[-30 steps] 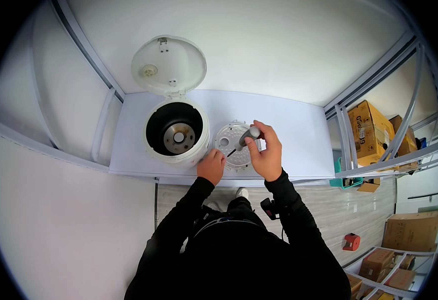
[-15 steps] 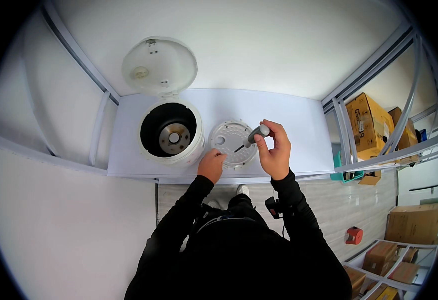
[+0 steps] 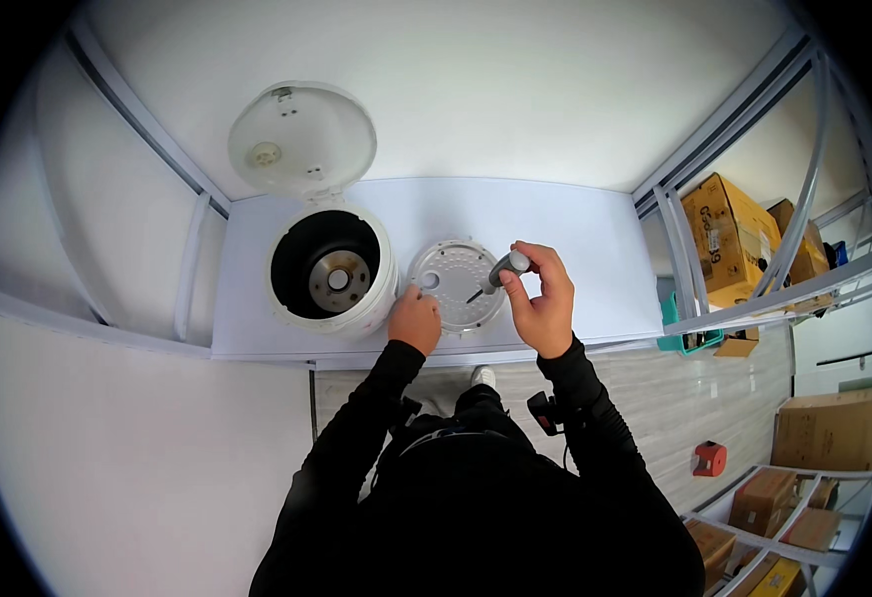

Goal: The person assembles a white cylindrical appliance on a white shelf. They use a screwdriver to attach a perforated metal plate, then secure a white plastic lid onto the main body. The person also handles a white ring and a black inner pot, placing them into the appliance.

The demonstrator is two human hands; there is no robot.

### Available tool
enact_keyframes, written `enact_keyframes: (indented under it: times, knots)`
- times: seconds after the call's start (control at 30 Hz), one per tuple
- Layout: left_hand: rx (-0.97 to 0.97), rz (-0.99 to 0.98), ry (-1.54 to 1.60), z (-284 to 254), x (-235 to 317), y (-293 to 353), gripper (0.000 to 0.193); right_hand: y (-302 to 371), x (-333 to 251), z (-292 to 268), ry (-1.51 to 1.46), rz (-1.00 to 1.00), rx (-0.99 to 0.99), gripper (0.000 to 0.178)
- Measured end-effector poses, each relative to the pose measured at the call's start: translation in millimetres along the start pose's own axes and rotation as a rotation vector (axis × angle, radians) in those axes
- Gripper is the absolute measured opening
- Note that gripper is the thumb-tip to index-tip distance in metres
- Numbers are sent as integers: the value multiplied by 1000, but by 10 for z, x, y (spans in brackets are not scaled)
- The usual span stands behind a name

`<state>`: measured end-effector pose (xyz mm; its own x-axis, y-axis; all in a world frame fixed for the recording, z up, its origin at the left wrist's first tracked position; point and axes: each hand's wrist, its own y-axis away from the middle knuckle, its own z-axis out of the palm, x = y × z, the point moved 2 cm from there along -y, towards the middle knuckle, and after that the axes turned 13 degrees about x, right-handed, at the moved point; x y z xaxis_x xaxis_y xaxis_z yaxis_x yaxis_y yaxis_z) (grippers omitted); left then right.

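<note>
My right hand [image 3: 545, 303] grips a screwdriver [image 3: 505, 269] by its thick grey handle. The dark shaft points down and left over a round, dimpled inner lid [image 3: 461, 303], pale and partly see-through, lying flat on the table. Whether the tip touches it I cannot tell. Curled at the lid's near left rim, my left hand [image 3: 416, 320] is closed on that edge; its thumb is mostly hidden. To the left stands a white rice cooker [image 3: 361, 316] without its inner pot, its heating plate [image 3: 338, 282] showing. Its outer lid [image 3: 306, 134] is swung up.
The white table [image 3: 595, 249] ends at a front edge close to my body. Metal frame posts [image 3: 689, 259] rise at the right side. Beyond them are a yellow carton [image 3: 729, 239], a teal bin [image 3: 675, 341], a red stool [image 3: 709, 459] and shelved boxes [image 3: 764, 497].
My left hand has shifted from over the inner lid's near part to its left rim. The right hand keeps the screwdriver over the lid. The whole view has shifted slightly.
</note>
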<state>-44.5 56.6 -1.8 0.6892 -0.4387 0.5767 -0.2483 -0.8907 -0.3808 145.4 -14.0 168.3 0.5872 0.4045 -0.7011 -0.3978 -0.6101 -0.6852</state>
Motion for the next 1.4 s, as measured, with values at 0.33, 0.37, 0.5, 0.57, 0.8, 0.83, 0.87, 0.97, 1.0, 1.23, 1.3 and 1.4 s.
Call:
enact_keyframes:
  times: [0.33, 0.37, 0.5, 0.57, 0.8, 0.83, 0.87, 0.97, 1.0, 1.23, 1.3, 1.4]
  knots:
    - [-3, 14, 74, -86, 207, 43, 9, 53, -1, -87, 6, 36, 58, 40]
    - [-10, 41, 97, -84, 252, 55, 11, 54, -25, -100, 35, 16, 35, 41]
    - [-87, 147, 133, -49, 431, 100, 17, 102, -72, -155, 97, -23, -39, 42]
    - [-128, 182, 116, -18, 503, 119, 18, 149, -86, -179, 111, -26, -56, 42]
    - [-91, 212, 131, 159, 492, 200, 12, 306, -68, -245, 122, 28, -77, 41]
    - [-81, 208, 135, 163, 492, 206, 12, 320, -65, -251, 124, 26, -77, 41]
    - [-70, 203, 138, 167, 492, 214, 12, 333, -64, -257, 126, 24, -79, 41]
    - [-90, 197, 118, 125, 549, 194, 13, 360, -42, -273, 131, 14, -64, 41]
    - [-77, 202, 118, 123, 549, 194, 12, 363, -42, -268, 130, 10, -60, 41]
    - [-43, 224, 99, 152, 534, 195, 11, 354, -37, -240, 119, 22, -63, 41]
    - [-48, 226, 93, 160, 535, 194, 11, 358, -36, -243, 124, 25, -58, 41]
    - [-59, 227, 85, 169, 536, 195, 12, 347, -39, -245, 114, 26, -58, 41]
